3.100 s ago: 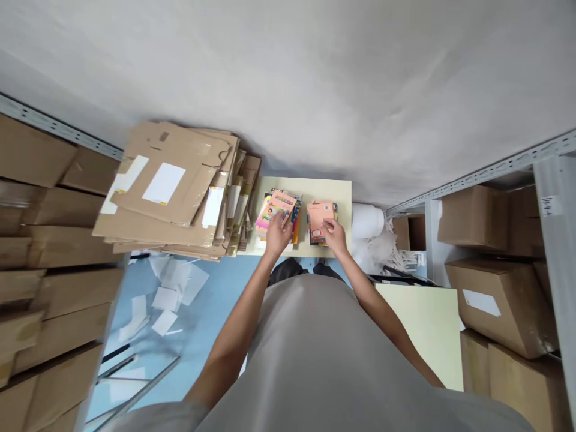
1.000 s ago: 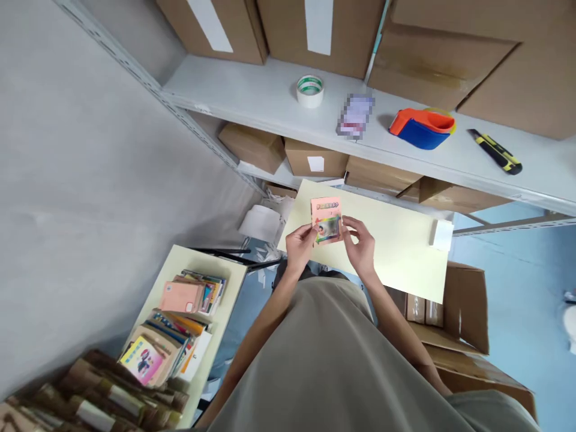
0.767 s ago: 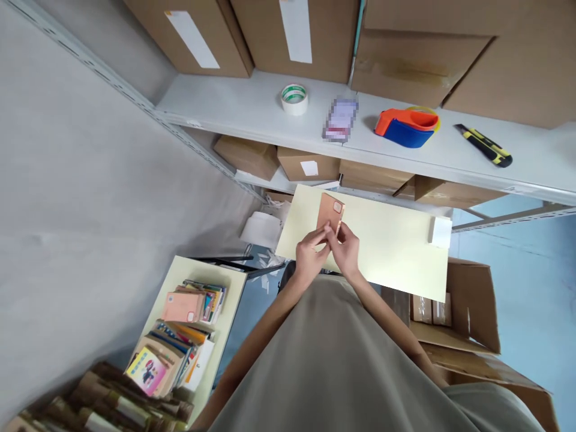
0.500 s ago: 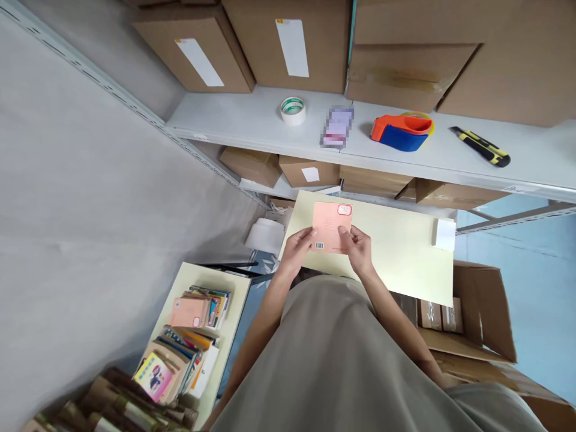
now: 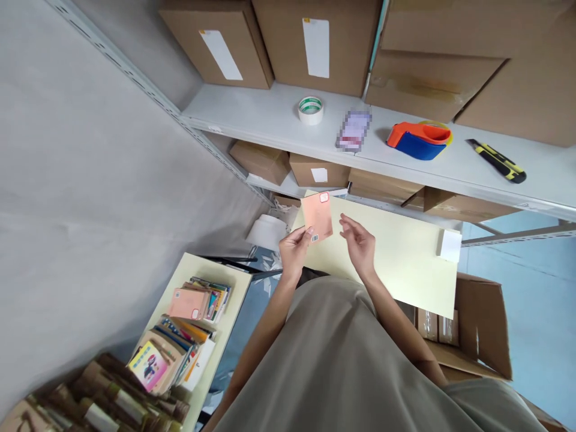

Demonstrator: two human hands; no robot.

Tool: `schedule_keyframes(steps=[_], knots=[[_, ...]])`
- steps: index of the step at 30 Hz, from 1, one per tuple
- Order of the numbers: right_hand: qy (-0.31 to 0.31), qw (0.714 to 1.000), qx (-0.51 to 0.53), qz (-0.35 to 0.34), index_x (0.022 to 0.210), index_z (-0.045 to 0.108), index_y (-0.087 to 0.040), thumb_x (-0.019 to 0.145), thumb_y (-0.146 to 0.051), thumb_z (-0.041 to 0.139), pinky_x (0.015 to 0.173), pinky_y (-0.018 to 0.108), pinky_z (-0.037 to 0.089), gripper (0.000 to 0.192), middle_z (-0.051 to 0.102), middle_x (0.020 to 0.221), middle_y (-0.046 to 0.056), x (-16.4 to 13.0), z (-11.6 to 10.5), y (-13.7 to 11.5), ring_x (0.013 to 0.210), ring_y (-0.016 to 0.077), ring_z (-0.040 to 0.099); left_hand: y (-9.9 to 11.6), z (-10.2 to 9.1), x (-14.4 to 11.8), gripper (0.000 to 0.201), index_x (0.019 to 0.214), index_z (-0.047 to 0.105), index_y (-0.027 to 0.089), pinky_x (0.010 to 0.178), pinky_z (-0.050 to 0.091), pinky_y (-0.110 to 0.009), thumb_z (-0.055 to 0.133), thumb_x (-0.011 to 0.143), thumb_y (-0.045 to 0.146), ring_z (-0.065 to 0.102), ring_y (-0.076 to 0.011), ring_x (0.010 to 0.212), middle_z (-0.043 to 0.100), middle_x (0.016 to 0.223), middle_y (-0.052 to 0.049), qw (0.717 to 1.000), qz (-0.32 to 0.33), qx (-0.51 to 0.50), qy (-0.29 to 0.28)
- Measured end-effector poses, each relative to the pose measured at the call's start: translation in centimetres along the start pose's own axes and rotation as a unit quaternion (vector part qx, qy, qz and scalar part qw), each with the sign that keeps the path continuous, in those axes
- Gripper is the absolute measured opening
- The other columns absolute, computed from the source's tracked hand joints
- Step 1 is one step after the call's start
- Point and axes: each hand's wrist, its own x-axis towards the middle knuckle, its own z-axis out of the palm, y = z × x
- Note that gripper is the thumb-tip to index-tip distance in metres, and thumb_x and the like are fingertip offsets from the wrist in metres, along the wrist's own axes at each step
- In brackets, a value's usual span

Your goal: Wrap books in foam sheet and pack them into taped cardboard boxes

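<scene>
two tabletops: the pale yellow tabletop (image 5: 405, 264) stands in front of the person, bare but for a small white pad (image 5: 450, 245) at its right end; a second tabletop (image 5: 189, 273) sits lower left.
shelf: the grey shelf (image 5: 270, 120) runs above the near tabletop, within arm's reach, which seems to be why the packing tools lie along it.
boxes: cardboard boxes (image 5: 315, 42) fill the back of the shelf, leaving its front strip free for small tools.
books: stacks of books (image 5: 189, 318) lie flat on the lower-left tabletop, a pink cover uppermost on the far stack.
booklet: the pink booklet (image 5: 317, 217) is held up over the left end of the near tabletop, barcode side toward the camera, tilted as if to be read.
left hand: left hand (image 5: 293, 252) grasps the booklet by its lower left corner, thumb on the face.
right hand: right hand (image 5: 360, 245) is released, fingers spread, just beside the booklet and not touching it.
tools: tape roll (image 5: 310, 110), orange and blue tape dispenser (image 5: 418, 140), yellow and black knife (image 5: 496, 160).
</scene>
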Motion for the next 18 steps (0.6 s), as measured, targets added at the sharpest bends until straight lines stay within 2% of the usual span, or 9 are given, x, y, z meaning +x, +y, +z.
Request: schedule_keyframes(steps=[2, 4, 7, 9, 12, 14, 18], knots=[[-0.042, 0.999, 0.009, 0.022, 0.135, 0.086, -0.027, 0.095, -0.072, 0.084, 0.110, 0.053, 0.070, 0.060, 0.082, 0.148, 0.012, -0.6, 1.3, -0.3, 0.138, 0.0366, 0.078, 0.5, 0.5, -0.6, 0.054, 0.114, 0.090, 0.019, 0.097, 0.069, -0.041, 0.082, 0.095, 0.069, 0.084, -0.0303, 0.108, 0.089, 0.111, -0.009, 0.999, 0.046, 0.021, -0.003], [-0.070, 0.997, 0.028, 0.028, 0.136, 0.086, -0.027, 0.089, -0.070, 0.091, 0.111, 0.049, 0.070, 0.064, 0.084, 0.144, 0.009, -1.0, 2.4, -0.6, 0.138, 0.0359, 0.078, 0.9, 1.2, -1.4, 0.047, 0.118, 0.090, 0.022, 0.113, 0.066, -0.046, 0.081, 0.099, 0.064, 0.082, -0.0319, 0.123, 0.088, 0.123, -0.011, 0.994, 0.094, 0.037, -0.030], [-0.064, 0.997, 0.044, 0.025, 0.127, 0.088, -0.025, 0.090, -0.068, 0.090, 0.104, 0.044, 0.071, 0.057, 0.088, 0.128, 0.007, -0.7, 2.7, -0.8, 0.124, 0.0323, 0.082, 1.1, 1.7, -2.4, 0.040, 0.124, 0.089, 0.026, 0.125, 0.060, -0.049, 0.081, 0.101, 0.058, 0.076, -0.0313, 0.140, 0.083, 0.143, -0.013, 0.987, 0.130, 0.037, -0.084], [-0.051, 0.998, 0.030, 0.026, 0.119, 0.089, -0.023, 0.094, -0.072, 0.084, 0.092, 0.041, 0.072, 0.055, 0.089, 0.111, 0.006, 0.0, 2.1, -0.8, 0.106, 0.0296, 0.084, 0.8, 1.4, -2.1, 0.042, 0.125, 0.088, 0.025, 0.118, 0.065, -0.047, 0.079, 0.102, 0.058, 0.076, -0.0314, 0.139, 0.081, 0.146, -0.014, 0.988, 0.112, 0.016, -0.102], [-0.051, 0.999, -0.010, 0.015, 0.113, 0.089, -0.023, 0.096, -0.078, 0.078, 0.079, 0.037, 0.068, 0.059, 0.085, 0.093, 0.004, 0.7, 0.9, -0.8, 0.089, 0.0261, 0.080, 0.0, 0.3, -0.5, 0.051, 0.129, 0.085, 0.023, 0.106, 0.068, -0.042, 0.081, 0.099, 0.064, 0.077, -0.0306, 0.133, 0.081, 0.145, -0.016, 0.996, 0.075, 0.011, -0.052], [-0.059, 0.998, -0.028, 0.007, 0.111, 0.088, -0.023, 0.096, -0.079, 0.077, 0.072, 0.034, 0.064, 0.059, 0.081, 0.086, 0.003, 0.8, 0.4, -0.8, 0.080, 0.0231, 0.075, -0.8, -0.2, 0.7, 0.060, 0.129, 0.083, 0.021, 0.104, 0.067, -0.041, 0.084, 0.093, 0.069, 0.078, -0.0302, 0.127, 0.082, 0.141, -0.016, 0.999, 0.042, 0.003, -0.034], [-0.078, 0.995, -0.060, 0.001, 0.106, 0.087, -0.024, 0.100, -0.079, 0.073, 0.063, 0.030, 0.055, 0.058, 0.075, 0.078, 0.001, 0.7, 0.0, -0.6, 0.069, 0.0191, 0.065, -2.4, -0.3, 1.8, 0.065, 0.114, 0.085, 0.018, 0.103, 0.065, -0.040, 0.089, 0.084, 0.076, 0.082, -0.0278, 0.111, 0.087, 0.120, -0.014, 0.992, -0.047, -0.084, -0.084]])
